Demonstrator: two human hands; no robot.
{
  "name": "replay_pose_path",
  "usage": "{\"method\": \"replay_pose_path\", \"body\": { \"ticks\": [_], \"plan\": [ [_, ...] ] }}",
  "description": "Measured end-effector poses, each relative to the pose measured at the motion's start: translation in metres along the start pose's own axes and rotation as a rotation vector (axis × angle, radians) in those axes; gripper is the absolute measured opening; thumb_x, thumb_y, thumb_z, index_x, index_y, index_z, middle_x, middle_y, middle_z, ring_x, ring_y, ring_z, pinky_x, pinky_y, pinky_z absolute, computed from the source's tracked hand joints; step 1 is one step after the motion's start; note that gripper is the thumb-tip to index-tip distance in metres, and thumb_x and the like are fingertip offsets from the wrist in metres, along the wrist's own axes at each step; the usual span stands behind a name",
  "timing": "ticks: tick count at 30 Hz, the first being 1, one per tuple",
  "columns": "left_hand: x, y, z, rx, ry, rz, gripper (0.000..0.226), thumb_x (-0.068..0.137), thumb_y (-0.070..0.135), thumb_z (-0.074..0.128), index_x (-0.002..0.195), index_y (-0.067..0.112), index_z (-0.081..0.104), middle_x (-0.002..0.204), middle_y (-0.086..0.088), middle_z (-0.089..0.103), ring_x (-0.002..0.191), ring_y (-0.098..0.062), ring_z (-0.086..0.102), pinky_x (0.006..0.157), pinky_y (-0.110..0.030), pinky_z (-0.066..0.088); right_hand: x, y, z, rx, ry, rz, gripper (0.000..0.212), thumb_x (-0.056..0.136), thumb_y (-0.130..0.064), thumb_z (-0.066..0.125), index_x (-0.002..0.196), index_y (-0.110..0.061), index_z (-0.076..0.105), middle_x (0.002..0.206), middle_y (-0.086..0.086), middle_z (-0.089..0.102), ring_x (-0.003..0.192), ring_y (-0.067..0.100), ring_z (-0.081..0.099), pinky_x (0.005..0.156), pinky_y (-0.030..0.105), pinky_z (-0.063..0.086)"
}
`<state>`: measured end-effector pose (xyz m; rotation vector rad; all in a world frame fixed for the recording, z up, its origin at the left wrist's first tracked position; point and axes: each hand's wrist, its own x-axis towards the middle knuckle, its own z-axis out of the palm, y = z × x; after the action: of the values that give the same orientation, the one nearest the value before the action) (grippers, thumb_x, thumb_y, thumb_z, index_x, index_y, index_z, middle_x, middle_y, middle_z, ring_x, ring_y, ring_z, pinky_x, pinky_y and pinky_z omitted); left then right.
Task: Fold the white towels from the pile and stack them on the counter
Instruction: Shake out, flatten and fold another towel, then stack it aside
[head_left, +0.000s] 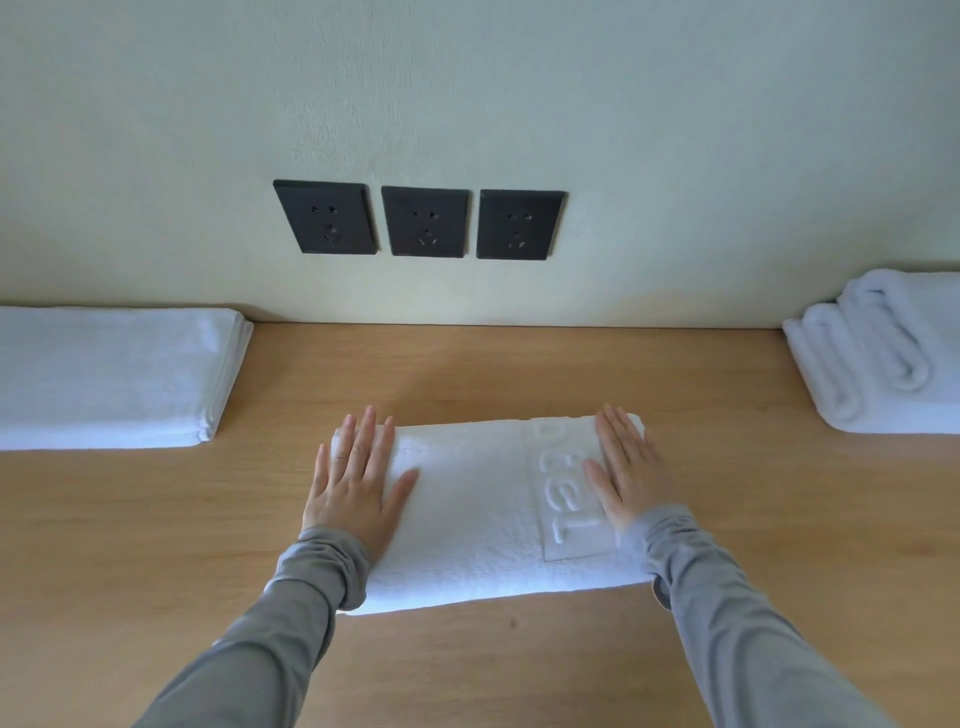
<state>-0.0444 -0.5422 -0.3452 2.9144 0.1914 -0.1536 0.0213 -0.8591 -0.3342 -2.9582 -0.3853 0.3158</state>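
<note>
On counter (467, 364), dead centre: folded towel (483, 509) under both my palms.
Layout: flat stack (104, 374) at 9 o'clock, looser rolled pile (883, 358) at 3 o'clock; my guess, source and output split so folding happens between them. Folded towel sits near 6 o'clock, lettered band up. My left hand (358, 483) and right hand (628, 473) lie flat on its ends, fingers straight, gripping nothing; I read that as pressing the fold so it stacks flat.

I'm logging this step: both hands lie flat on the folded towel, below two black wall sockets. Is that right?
No. The head view shows three black wall sockets, not two. The left hand and right hand do lie flat on the folded towel below them.
</note>
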Motion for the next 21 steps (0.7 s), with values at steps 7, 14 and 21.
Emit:
{"method": "replay_pose_path", "body": {
  "ticks": [7, 14, 21],
  "plan": [
    [-0.030, 0.005, -0.026, -0.200, -0.008, -0.103, 0.064, 0.096, 0.051, 0.028, 0.150, 0.024, 0.008, 0.159, 0.004, 0.000, 0.146, -0.015, -0.002, 0.119, -0.034, 0.006, -0.038, 0.003, -0.010, 0.426, 0.113, 0.201, 0.065, 0.096, -0.026, 0.045, 0.149, -0.010, 0.010, 0.156, 0.005, 0.014, 0.144, 0.021, 0.014, 0.116, 0.031, 0.016],
    [-0.115, 0.033, -0.022, -0.818, 0.170, -0.820, 0.079, 0.083, 0.027, 0.069, 0.146, 0.008, 0.025, 0.149, -0.018, 0.028, 0.137, -0.033, 0.025, 0.110, -0.047, 0.024, -0.088, 0.000, 0.014, 1.096, 0.214, 0.755, 0.071, 0.088, -0.033, 0.060, 0.144, -0.008, 0.025, 0.143, 0.014, 0.040, 0.129, 0.031, 0.041, 0.108, 0.044, 0.033],
    [-0.126, 0.084, -0.011, -1.855, -0.171, -1.212, 0.072, 0.076, 0.038, 0.073, 0.130, -0.001, 0.045, 0.135, -0.018, 0.046, 0.130, -0.030, 0.042, 0.109, -0.041, 0.036, -0.110, -0.031, 0.022, 1.785, 0.088, 1.090, 0.073, 0.071, -0.034, 0.074, 0.129, -0.001, 0.043, 0.120, 0.016, 0.053, 0.113, 0.029, 0.054, 0.089, 0.041, 0.048]
  ]
}}
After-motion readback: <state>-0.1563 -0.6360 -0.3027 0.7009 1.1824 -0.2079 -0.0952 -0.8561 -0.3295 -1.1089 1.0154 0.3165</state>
